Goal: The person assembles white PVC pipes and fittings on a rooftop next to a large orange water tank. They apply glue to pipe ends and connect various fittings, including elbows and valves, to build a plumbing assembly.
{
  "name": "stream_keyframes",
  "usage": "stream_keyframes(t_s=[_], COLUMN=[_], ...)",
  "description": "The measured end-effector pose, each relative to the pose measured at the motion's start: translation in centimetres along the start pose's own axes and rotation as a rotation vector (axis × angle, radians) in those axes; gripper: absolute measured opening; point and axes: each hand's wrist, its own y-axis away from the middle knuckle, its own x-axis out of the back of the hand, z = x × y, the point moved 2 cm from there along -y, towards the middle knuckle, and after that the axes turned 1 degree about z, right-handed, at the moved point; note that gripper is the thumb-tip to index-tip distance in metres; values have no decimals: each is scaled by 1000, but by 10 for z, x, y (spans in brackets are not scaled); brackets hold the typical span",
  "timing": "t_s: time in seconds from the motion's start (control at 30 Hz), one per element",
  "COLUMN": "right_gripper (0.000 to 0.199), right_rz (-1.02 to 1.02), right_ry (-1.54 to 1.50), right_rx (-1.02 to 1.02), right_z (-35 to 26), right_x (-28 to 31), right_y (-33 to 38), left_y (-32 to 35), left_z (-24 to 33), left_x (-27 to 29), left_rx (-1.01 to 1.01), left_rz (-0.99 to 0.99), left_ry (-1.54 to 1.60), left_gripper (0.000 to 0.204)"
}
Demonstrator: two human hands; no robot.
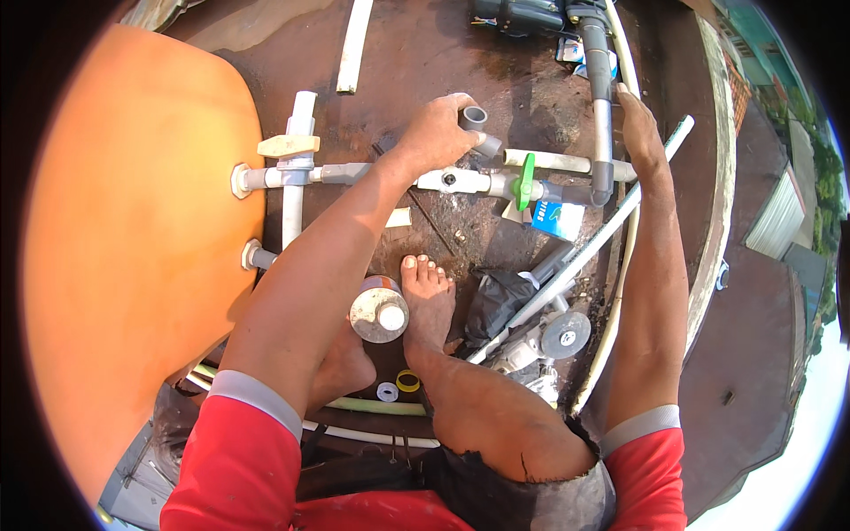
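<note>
1. I see the orange tank far left, with white pipes running out of it.
2. My left hand pinches a grey fitting in closed fingers, just above the pipe run.
3. My right hand lies flat against the grey pipe; I cannot tell whether it grips.

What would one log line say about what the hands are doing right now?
left hand: holds grey pipe elbow over white pipe | right hand: rests on grey upright pipe | nearby: green valve handle, orange tank
</note>
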Motion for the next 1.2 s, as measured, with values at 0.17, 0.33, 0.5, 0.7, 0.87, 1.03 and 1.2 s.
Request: stream_keyframes(t_s=[0.17, 0.33, 0.5, 0.7, 0.87, 1.03, 1.2], right_gripper=[61, 65, 55, 53, 54, 51, 53], right_rz=[-205, -194, -230, -219, -245, -182, -241], right_ry=[368, 598, 705, 688, 779, 671, 660], right_rx=[449, 528, 485, 543, 472, 593, 552], right_z=[36, 54, 55, 52, 60, 70, 68], right_x=[-5, -33, -38, -39, -39, -40, -35], right_y=[55, 66, 67, 69, 62, 61, 61], left_y=[2, 2, 9, 18, 24, 31, 30], left_z=[-8, -13, 2, 10, 16, 13, 1], left_x=[-4, -14, -14, -20, -22, -15, -1], left_rx=[54, 55, 42, -38, -96, -103, 68], left_rz=[-46, -128, -110, -30, -38, 11, -51], left_ry=[-33, 39, -61, -27, -21, -85, 52], left_gripper=[39, 39, 35, 36, 33, 27, 28])
